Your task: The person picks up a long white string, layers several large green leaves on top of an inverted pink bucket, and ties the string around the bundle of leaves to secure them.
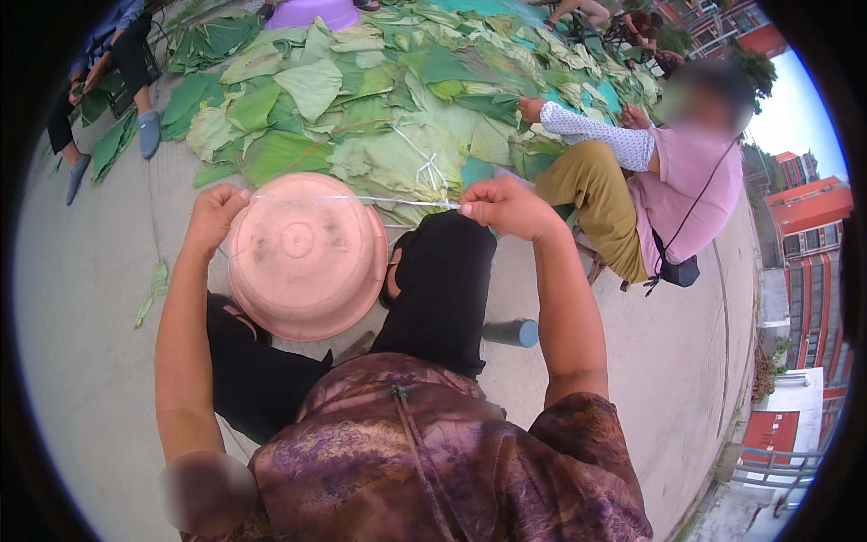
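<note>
Between my two hands a thin white string is stretched nearly level. My left hand pinches one end at the upper left rim of an upturned pink basin. Above my right knee, my right hand grips the other end between thumb and fingers. More white string hangs in loose loops beside that hand, against the leaves. The basin stands bottom up on the ground between my feet. Just beyond it lies a broad heap of large green leaves.
At right sits a person in a pink top, hands at the leaves. Another person's legs show at upper left. A purple basin stands at the far edge. A grey-blue cup lies by my right leg on concrete.
</note>
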`<state>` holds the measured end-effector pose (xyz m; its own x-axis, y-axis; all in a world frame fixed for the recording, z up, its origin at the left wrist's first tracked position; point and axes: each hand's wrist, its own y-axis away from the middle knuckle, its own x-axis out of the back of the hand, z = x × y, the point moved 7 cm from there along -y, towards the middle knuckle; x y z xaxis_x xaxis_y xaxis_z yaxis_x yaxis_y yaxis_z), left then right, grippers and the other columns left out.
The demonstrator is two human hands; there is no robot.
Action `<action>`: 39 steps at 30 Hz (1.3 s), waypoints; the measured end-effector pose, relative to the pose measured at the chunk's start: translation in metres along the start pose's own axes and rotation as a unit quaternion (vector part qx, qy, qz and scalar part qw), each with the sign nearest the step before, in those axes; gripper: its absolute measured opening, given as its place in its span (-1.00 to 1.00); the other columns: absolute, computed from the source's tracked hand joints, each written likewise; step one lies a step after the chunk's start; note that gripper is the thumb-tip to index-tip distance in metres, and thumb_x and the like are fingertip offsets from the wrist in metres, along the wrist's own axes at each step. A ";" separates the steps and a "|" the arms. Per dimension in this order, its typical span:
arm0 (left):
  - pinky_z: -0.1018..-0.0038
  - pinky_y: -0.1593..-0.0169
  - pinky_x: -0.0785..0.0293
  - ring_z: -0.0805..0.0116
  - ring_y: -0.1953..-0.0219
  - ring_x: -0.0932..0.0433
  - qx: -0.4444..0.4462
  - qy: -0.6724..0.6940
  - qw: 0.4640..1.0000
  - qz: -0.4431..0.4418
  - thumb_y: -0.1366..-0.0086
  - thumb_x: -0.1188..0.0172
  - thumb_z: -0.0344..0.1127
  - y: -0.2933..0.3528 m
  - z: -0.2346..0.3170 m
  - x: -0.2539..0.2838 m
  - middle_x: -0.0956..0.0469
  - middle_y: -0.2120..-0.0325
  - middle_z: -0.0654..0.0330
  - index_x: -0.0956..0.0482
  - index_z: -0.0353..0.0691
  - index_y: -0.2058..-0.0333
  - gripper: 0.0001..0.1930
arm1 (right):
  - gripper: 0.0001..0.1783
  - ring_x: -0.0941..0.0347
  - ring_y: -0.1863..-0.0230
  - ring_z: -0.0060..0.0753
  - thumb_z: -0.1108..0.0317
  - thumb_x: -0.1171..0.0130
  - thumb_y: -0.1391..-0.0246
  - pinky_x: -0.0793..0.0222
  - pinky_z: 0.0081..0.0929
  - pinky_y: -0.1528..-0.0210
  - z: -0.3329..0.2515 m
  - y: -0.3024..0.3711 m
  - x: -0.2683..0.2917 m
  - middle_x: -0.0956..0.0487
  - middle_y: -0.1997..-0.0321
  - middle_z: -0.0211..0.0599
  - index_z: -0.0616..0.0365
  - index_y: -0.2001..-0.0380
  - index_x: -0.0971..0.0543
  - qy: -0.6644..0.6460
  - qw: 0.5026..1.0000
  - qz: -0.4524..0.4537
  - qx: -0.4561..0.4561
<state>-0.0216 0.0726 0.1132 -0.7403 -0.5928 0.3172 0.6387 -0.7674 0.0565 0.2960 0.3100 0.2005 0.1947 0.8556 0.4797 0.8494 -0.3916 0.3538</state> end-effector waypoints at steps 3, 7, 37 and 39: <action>0.61 0.57 -0.05 0.64 0.65 -0.10 -0.006 -0.098 0.990 0.104 -0.10 -0.14 -0.22 -0.002 -0.047 0.056 -0.22 0.75 0.45 -0.42 -0.25 0.65 -0.74 | -0.83 -0.15 0.66 -0.74 0.31 -0.13 0.06 -0.08 -0.68 0.66 0.010 -0.012 0.012 -0.33 0.69 -0.59 0.21 0.53 -0.51 0.021 0.999 0.023 -0.024; 0.56 0.54 -0.10 0.59 0.63 -0.13 0.078 -0.245 0.953 0.162 -0.08 -0.13 -0.21 0.021 -0.110 0.125 -0.21 0.74 0.42 -0.42 -0.28 0.64 -0.73 | -0.82 -0.17 0.61 -0.70 0.34 -0.13 0.06 -0.14 -0.64 0.59 0.020 -0.021 0.036 -0.35 0.67 -0.59 0.26 0.54 -0.52 0.053 0.991 0.125 0.023; 0.59 0.82 0.01 0.48 0.89 -0.11 0.305 0.211 0.733 0.570 -0.04 -0.13 -0.19 0.153 -0.273 0.270 -0.23 0.74 0.27 -0.32 -0.17 0.63 -0.76 | -0.79 -0.31 0.59 -0.55 0.31 -0.21 0.20 -0.24 -0.50 0.51 0.107 -0.002 0.137 -0.44 0.67 -0.36 0.28 0.57 -0.55 0.092 0.932 0.342 -0.079; 0.58 0.81 -0.01 0.47 0.88 -0.12 0.302 0.210 0.728 0.578 -0.05 -0.11 -0.20 0.151 -0.268 0.263 -0.25 0.74 0.24 -0.34 -0.20 0.61 -0.77 | -0.77 -0.35 0.58 -0.45 0.28 -0.21 0.21 -0.27 -0.47 0.47 0.112 -0.006 0.138 -0.46 0.65 -0.28 0.27 0.55 -0.56 0.134 0.928 0.341 -0.068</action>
<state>-0.1759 -0.2650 -0.0484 0.4484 -0.8768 0.1736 0.7679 0.4773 0.4273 0.3724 0.4687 0.1746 0.5195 0.2847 0.8056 0.5001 -0.8658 -0.0165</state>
